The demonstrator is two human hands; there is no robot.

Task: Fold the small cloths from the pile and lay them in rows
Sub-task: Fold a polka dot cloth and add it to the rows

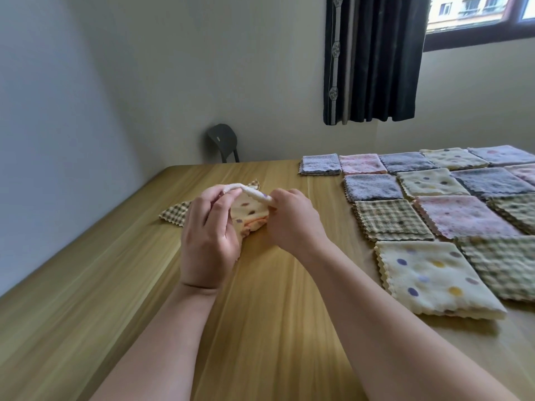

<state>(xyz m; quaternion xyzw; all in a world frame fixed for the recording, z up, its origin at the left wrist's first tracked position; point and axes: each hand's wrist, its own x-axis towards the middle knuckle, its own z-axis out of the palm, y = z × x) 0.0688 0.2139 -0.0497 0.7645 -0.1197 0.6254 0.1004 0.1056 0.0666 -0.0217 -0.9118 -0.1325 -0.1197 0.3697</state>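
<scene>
Well along, I judge: several rows of folded cloths [390, 218] lie on the right of the table [260, 314], while left hand [208, 235] and right hand [292, 224] each pinch the top edge of a cream dotted cloth [252, 209] lifted mid-table — one checked cloth [173, 214] waiting flat just behind it.

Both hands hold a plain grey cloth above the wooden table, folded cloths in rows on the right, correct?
Not grey: the head view shows the left hand and right hand holding a cream cloth with coloured dots. The rest stands.
</scene>
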